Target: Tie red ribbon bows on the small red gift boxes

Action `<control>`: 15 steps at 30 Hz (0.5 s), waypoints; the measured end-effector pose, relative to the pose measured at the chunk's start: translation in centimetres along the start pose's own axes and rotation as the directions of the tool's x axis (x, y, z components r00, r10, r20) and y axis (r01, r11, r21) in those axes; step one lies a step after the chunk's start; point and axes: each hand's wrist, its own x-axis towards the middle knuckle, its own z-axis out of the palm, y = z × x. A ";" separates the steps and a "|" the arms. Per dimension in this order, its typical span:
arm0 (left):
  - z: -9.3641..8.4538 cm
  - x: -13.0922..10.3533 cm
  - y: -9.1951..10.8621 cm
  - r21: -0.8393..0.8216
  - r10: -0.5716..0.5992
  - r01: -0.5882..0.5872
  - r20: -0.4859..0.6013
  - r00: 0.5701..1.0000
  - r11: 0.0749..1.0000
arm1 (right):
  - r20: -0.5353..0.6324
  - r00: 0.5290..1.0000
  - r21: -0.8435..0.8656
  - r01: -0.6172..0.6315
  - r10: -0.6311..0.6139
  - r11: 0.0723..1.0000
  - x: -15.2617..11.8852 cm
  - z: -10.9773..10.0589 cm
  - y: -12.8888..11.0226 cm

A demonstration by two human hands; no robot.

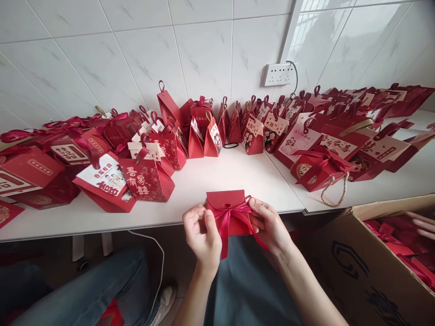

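A small red box with a dark pink ribbon bow on its front is held up at the table's front edge. My left hand grips its left side, fingers bent around the edge. On the right side, my right hand pinches the box edge and the ribbon by the bow. One ribbon tail hangs down in front of the box, and another runs down under my right hand.
Many red gift boxes stand on the white table to the left, back and right. At the lower right, a cardboard carton holds more red boxes, with another person's hand over it. Another person's jeans-clad leg is at lower left.
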 end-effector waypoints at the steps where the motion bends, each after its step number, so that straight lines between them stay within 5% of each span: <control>1: 0.0 0.1 0.1 0.000 -0.022 0.022 0.013 1.000 1.000 | 0.007 1.000 -0.049 0.003 -0.003 0.999 -0.1 -0.1 -0.2; 5: 0.0 0.3 0.4 0.011 -0.076 0.075 0.067 0.995 0.997 | 0.053 0.977 -0.401 0.212 -0.208 0.891 -1.4 -0.9 -1.4; 8: -0.1 0.3 0.6 -0.004 -0.116 0.117 0.100 0.988 0.993 | 0.240 0.913 -0.712 0.396 -0.329 0.580 -2.5 -1.6 -1.8; 11: -0.2 0.6 0.8 -0.008 -0.159 0.162 0.126 0.979 0.987 | 0.371 0.900 -0.844 0.429 -0.229 0.321 -3.0 -2.0 -1.6; 15: -0.6 1.2 1.5 0.019 -0.186 0.186 0.207 0.960 0.982 | 0.359 0.888 -0.850 0.438 -0.286 0.292 -2.6 -2.0 -0.7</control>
